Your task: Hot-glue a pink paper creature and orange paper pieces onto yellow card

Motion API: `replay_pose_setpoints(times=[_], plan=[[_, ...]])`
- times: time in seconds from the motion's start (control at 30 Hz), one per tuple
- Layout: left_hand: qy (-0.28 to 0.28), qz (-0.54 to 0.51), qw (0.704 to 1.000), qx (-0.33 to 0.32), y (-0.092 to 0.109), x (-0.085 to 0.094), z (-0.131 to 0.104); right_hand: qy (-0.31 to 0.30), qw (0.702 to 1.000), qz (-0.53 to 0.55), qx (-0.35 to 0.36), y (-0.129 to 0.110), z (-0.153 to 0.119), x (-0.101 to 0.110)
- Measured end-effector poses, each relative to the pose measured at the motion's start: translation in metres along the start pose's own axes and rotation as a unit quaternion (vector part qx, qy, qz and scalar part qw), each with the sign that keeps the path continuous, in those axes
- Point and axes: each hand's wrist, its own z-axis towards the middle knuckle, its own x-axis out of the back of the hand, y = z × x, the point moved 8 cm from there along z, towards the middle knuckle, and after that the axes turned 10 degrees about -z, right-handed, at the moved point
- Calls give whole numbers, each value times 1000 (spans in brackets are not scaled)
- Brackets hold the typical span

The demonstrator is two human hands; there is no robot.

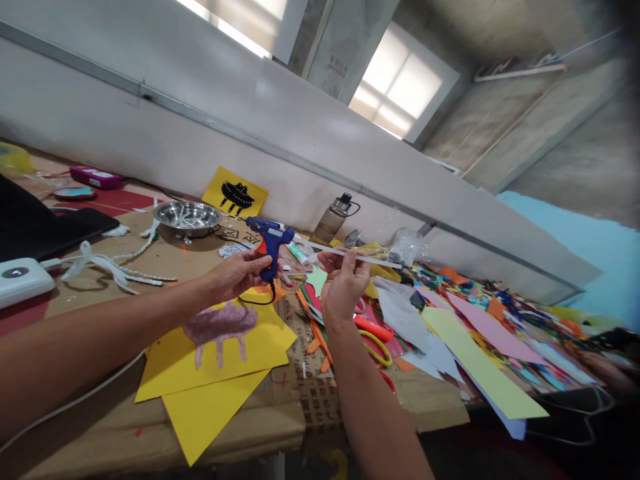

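My left hand (237, 275) is closed around the handle of a blue hot glue gun (273, 241) with an orange trigger, its nozzle pointing left. A long whitish glue stick (377, 260) is pinched in the raised fingers of my right hand (345, 283). The stick's left end meets the back of the gun; I cannot tell how far in it sits. Below my left hand lie yellow paper sheets (220, 427), the upper one bearing a purple painted shape (220, 327). Scissors with yellow-green handles (377, 348) lie beside my right forearm.
A metal bowl (187, 220) stands at the back left, near a yellow card (215, 187) with a black shape. A bottle (330, 223) leans in view by the wall. Coloured paper strips (480, 360) and scraps cover the right side. A white power bank-like box (23, 283) sits left.
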Motion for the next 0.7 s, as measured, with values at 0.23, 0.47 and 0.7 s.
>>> replay_pose_setpoints(times=[0.23,0.47,0.7], plan=[[-2,1,1000,-2,0,-1,0,8,1000,-8,6,-2,-1,0],[7,6,1000,3,0,-3,-2,10,1000,-10,2,-1,0,1],[3,7,1000,3,0,-5,-3,0,1000,0,27,-5,-2,0]])
